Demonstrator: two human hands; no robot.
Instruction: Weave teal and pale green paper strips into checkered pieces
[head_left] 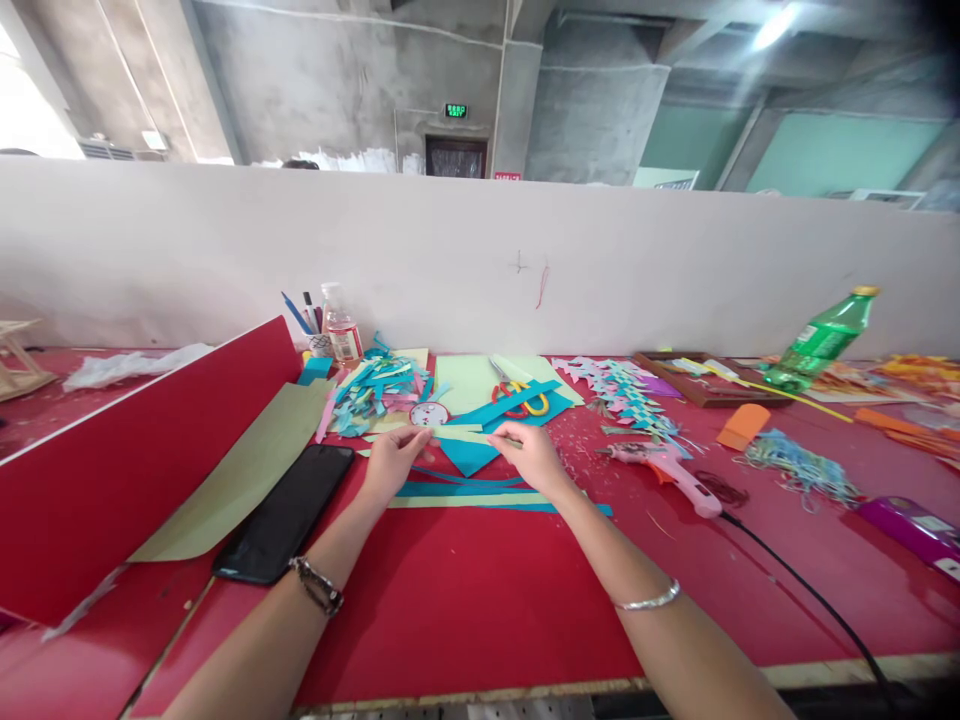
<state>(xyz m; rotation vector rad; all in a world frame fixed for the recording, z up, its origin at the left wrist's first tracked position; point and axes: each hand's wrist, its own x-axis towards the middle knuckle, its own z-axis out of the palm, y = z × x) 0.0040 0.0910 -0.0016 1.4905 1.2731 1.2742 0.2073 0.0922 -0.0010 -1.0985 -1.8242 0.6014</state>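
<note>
My left hand [394,460] and my right hand [534,458] both pinch a thin pale yellow paper strip [463,435], held stretched between them just above the red table [480,600]. Under the strip lie blue paper pieces [469,455] and more yellow and blue strips [480,495]. A round white tape roll [429,413] sits just beyond my left fingers. Scissors with red and yellow handles [519,395] lie on pale green paper behind the strip.
A black phone [286,515] lies on a tan sheet to the left, beside a red divider panel [135,460]. A pink glue gun [664,468] with a black cord lies to the right. A green bottle [825,340], paper scraps [375,392], woven strips [626,395] and a pen cup [319,335] stand near the white partition wall.
</note>
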